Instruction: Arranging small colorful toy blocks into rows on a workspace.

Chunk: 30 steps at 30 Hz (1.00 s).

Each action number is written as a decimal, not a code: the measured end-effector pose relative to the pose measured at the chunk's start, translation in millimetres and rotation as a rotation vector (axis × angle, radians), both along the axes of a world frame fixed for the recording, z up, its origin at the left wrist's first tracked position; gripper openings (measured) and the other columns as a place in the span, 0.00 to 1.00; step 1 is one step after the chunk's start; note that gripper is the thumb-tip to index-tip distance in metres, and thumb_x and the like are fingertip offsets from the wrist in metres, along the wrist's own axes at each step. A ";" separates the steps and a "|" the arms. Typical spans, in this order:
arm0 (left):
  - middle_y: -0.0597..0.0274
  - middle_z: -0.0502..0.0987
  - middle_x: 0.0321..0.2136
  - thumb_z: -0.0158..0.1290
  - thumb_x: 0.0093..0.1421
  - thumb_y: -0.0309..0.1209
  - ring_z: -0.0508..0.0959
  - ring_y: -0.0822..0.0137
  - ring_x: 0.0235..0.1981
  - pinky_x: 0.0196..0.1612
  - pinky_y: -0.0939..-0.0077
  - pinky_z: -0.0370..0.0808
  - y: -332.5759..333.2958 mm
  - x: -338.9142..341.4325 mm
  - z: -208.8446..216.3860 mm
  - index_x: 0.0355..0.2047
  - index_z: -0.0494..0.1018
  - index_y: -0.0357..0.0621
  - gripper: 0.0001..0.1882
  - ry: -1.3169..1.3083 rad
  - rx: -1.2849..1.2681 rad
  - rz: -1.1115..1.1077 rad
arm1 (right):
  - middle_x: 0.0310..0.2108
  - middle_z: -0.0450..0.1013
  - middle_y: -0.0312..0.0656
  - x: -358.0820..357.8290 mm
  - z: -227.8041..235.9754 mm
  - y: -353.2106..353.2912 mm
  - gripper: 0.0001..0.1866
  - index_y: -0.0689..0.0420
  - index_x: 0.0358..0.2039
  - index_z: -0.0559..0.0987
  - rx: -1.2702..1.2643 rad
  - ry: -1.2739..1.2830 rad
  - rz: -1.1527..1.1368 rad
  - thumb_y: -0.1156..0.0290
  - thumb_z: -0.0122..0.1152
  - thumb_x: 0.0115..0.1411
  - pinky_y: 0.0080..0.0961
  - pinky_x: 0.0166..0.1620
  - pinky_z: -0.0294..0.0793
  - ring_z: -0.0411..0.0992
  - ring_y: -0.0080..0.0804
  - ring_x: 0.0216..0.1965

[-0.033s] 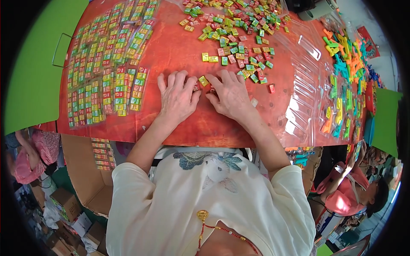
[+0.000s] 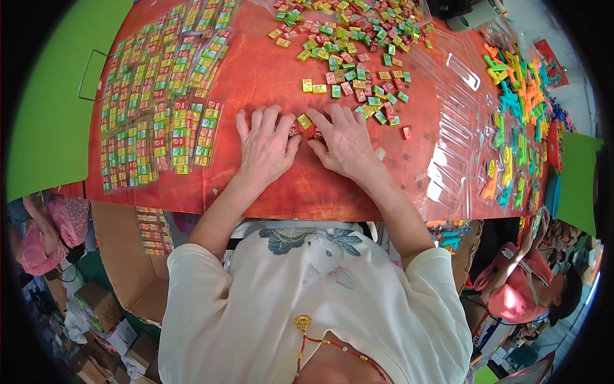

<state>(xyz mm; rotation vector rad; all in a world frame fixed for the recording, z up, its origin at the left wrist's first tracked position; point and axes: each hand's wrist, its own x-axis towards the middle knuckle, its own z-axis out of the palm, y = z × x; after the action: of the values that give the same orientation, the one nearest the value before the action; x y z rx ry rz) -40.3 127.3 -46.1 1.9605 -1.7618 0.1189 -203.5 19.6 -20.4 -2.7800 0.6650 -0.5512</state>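
My left hand [image 2: 268, 144] rests on the red table with its fingers bent down. A small red box [image 2: 293, 130] shows between its thumb and index finger. Opposite it, my right hand [image 2: 347, 142] is curled the same way, with another small red box [image 2: 318, 134], mostly hidden, at its thumb and index finger. In the gap between the two hands lies a small yellow box [image 2: 305, 121], close to the right index fingertip. Loose yellow, green and red boxes [image 2: 358, 83] are scattered just beyond my hands.
Clear strips filled with small boxes [image 2: 163, 77] lie in rows at the left. Clear plastic trays [image 2: 448, 141] and colourful plastic toy pieces [image 2: 521, 83] cover the right side. A cardboard box [image 2: 121, 256] stands below the table's front edge. Another person [image 2: 521, 285] sits at the right.
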 end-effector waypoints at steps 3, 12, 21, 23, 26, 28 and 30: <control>0.56 0.70 0.48 0.62 0.53 0.36 0.69 0.54 0.53 0.61 0.39 0.53 -1.2 -0.6 -0.5 0.46 0.75 0.46 0.21 0.014 0.020 0.013 | 0.41 0.68 0.43 3.1 -2.6 -2.3 0.27 0.54 0.51 0.77 0.000 0.035 0.002 0.63 0.70 0.50 0.39 0.44 0.64 0.69 0.40 0.44; 0.52 0.70 0.53 0.61 0.54 0.41 0.67 0.51 0.57 0.62 0.32 0.50 -0.8 -6.6 2.9 0.48 0.74 0.48 0.23 0.007 0.053 0.019 | 0.43 0.70 0.42 -14.6 -1.1 6.7 0.28 0.57 0.53 0.76 0.062 -0.035 -0.015 0.65 0.70 0.51 0.39 0.48 0.65 0.69 0.41 0.45; 0.51 0.68 0.57 0.59 0.55 0.38 0.65 0.50 0.61 0.64 0.30 0.48 -0.2 -4.4 -4.4 0.51 0.75 0.51 0.22 -0.014 0.074 -0.076 | 0.44 0.70 0.42 -17.2 -12.5 0.2 0.19 0.52 0.46 0.79 0.049 -0.035 -0.059 0.67 0.69 0.53 0.40 0.49 0.65 0.69 0.41 0.47; 0.49 0.67 0.57 0.59 0.55 0.37 0.64 0.47 0.62 0.63 0.29 0.49 0.4 -2.8 -4.3 0.51 0.75 0.50 0.22 0.008 0.065 -0.122 | 0.44 0.70 0.42 -15.6 -12.1 -0.3 0.19 0.52 0.46 0.79 0.039 -0.039 -0.052 0.67 0.68 0.53 0.40 0.49 0.65 0.69 0.41 0.47; 0.49 0.67 0.59 0.59 0.56 0.38 0.64 0.47 0.62 0.63 0.31 0.50 0.3 -2.4 -1.7 0.51 0.75 0.50 0.22 0.067 0.063 -0.118 | 0.44 0.70 0.42 -16.4 -9.4 0.4 0.19 0.51 0.46 0.79 0.042 -0.066 -0.039 0.67 0.68 0.53 0.40 0.49 0.65 0.69 0.41 0.47; 0.49 0.67 0.59 0.60 0.56 0.38 0.64 0.47 0.63 0.63 0.31 0.50 0.4 -3.5 -0.1 0.51 0.75 0.50 0.22 0.064 0.068 -0.116 | 0.44 0.71 0.42 -23.0 -6.9 -0.4 0.21 0.51 0.49 0.80 0.062 -0.021 -0.060 0.68 0.69 0.53 0.41 0.51 0.66 0.69 0.42 0.47; 0.50 0.67 0.59 0.60 0.56 0.38 0.63 0.47 0.63 0.63 0.32 0.51 -0.7 -3.4 0.4 0.51 0.75 0.50 0.22 0.058 0.062 -0.118 | 0.44 0.72 0.41 -27.0 -6.9 -1.3 0.20 0.51 0.48 0.80 0.041 -0.011 -0.064 0.68 0.69 0.53 0.41 0.51 0.66 0.69 0.42 0.47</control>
<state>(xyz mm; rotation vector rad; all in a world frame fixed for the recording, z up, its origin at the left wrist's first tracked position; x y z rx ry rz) -43.7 126.6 -45.7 1.8779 -1.8578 -0.0331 -230.5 18.3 -27.3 -2.7245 0.7567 -0.5581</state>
